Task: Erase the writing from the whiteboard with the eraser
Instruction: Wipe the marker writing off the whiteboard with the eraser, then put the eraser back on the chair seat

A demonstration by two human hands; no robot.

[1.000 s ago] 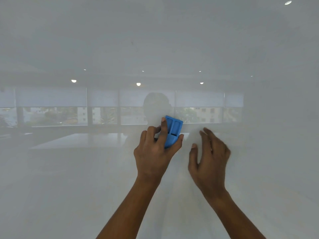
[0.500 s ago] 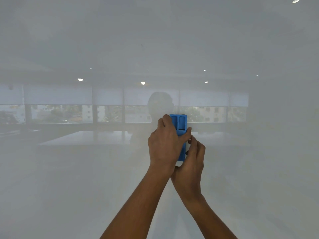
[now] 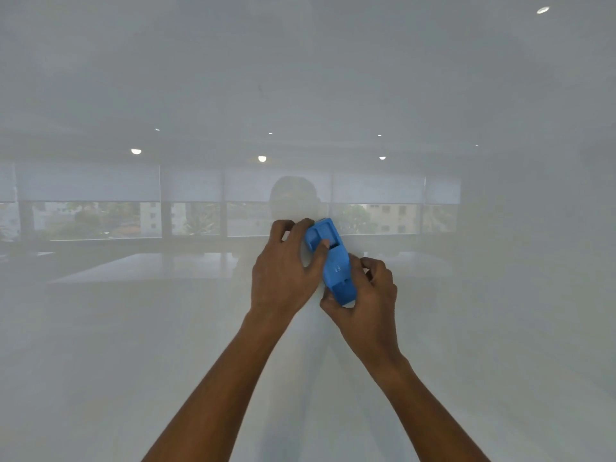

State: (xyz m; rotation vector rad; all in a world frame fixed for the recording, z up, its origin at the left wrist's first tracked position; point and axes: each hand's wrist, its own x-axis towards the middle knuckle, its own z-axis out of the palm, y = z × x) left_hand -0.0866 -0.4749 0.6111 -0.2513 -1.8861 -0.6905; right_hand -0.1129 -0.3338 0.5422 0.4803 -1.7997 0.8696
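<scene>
At frame centre, the left hand [image 3: 286,271] and right hand [image 3: 368,295] both grip the eraser [image 3: 333,261] against the whiteboard [image 3: 466,328]. No writing is visible; next probably one-handed wiping.

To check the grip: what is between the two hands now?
In the head view, only the blue eraser lies between the left hand and the right hand; both hold it.
</scene>
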